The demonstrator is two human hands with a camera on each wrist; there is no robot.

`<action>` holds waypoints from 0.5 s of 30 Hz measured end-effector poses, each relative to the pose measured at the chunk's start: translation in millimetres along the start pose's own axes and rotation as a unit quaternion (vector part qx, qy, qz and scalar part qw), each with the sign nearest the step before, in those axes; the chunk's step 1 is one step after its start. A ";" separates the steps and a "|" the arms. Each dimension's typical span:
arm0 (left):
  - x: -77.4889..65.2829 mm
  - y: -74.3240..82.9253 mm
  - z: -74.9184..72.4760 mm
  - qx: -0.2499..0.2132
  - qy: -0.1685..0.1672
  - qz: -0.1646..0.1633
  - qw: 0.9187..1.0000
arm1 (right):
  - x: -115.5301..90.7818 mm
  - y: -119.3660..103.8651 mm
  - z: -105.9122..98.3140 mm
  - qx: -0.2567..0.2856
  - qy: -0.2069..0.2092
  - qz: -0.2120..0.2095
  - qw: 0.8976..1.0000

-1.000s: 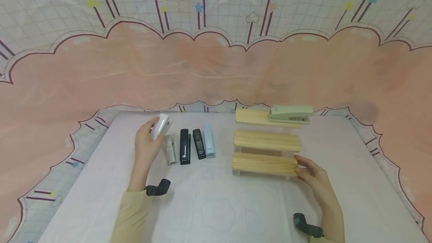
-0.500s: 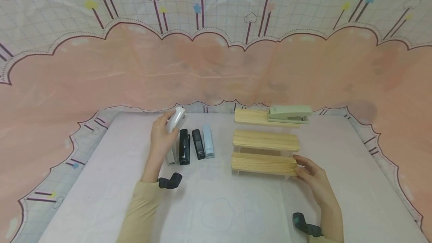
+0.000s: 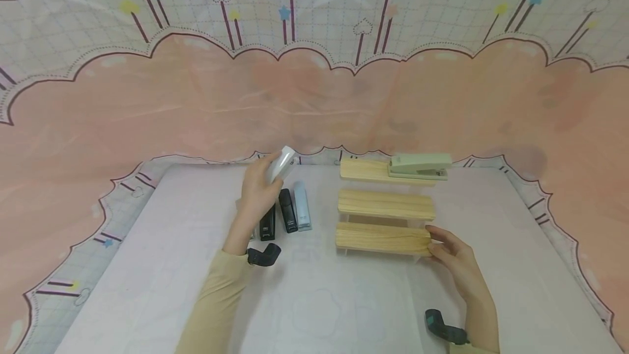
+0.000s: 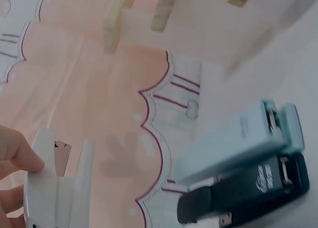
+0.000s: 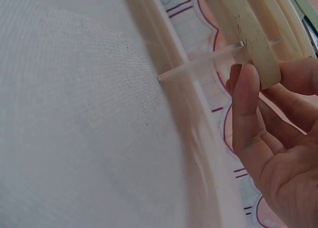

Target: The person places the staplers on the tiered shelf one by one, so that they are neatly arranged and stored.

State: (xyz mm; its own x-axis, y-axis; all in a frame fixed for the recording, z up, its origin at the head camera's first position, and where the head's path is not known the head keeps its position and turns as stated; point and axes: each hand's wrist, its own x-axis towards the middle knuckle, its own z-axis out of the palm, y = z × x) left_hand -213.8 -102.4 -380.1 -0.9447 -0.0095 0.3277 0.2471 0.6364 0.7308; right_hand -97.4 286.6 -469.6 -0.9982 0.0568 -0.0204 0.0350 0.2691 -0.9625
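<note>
My left hand point(image 3: 259, 187) grips a white stapler point(image 3: 282, 165) in the air above the row of staplers. In the left wrist view the white stapler point(image 4: 47, 188) shows its two arms spread apart. Below that hand, a black stapler point(image 3: 267, 225) is partly covered by the wrist. Beside it lie a smaller black stapler point(image 3: 288, 211) and a light blue stapler point(image 3: 302, 206). My right hand point(image 3: 459, 258) pinches the right end of the lowest wooden step of a three-tier shelf point(image 3: 383, 239); the right wrist view shows thumb and fingers on the board's end point(image 5: 266, 64).
On the top tier point(image 3: 363, 169) sits a pale green stapler point(image 3: 420, 166), toward its right end. Another light-coloured stapler point(image 3: 253, 232) is mostly hidden behind the left wrist. A white cloth point(image 3: 314, 299) covers the table, and a patterned curtain point(image 3: 314, 97) hangs behind it.
My left hand has carried the white stapler rightward, from left of the row to over the black staplers, and slightly farther back. The right hand stays on the shelf's lowest step.
</note>
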 end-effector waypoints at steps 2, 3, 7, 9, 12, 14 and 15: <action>2.2 5.5 2.1 0.000 -0.008 0.009 1.000 | 0.1 0.1 0.0 0.000 -0.001 -0.001 1.000; 3.4 7.8 3.4 0.002 -0.012 0.015 1.000 | 0.2 0.1 0.0 0.001 -0.001 -0.002 1.000; 8.4 15.9 9.3 0.010 -0.024 0.035 0.999 | 0.4 0.6 -0.1 0.008 -0.004 -0.007 1.000; 10.8 18.9 13.0 0.015 -0.030 0.046 0.998 | 0.4 0.8 -0.2 0.010 -0.006 -0.011 1.000; 13.9 24.0 18.5 0.026 -0.035 0.064 0.997 | 0.0 1.1 -0.4 0.010 -0.007 -0.015 1.000; 16.3 27.4 22.3 0.034 -0.035 0.081 0.995 | -0.3 1.3 -0.4 0.008 -0.006 -0.015 1.000; 17.3 29.2 24.0 0.039 -0.035 0.089 0.995 | -0.5 1.4 -0.4 0.007 -0.005 -0.015 1.000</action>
State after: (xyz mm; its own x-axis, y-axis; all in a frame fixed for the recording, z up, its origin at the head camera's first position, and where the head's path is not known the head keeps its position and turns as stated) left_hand -228.1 -65.5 -367.5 -0.9005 0.1610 0.4040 0.3978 0.6803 0.6155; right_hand -96.9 287.3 -470.8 -0.9992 0.0396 0.0050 0.0053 0.2562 -0.9666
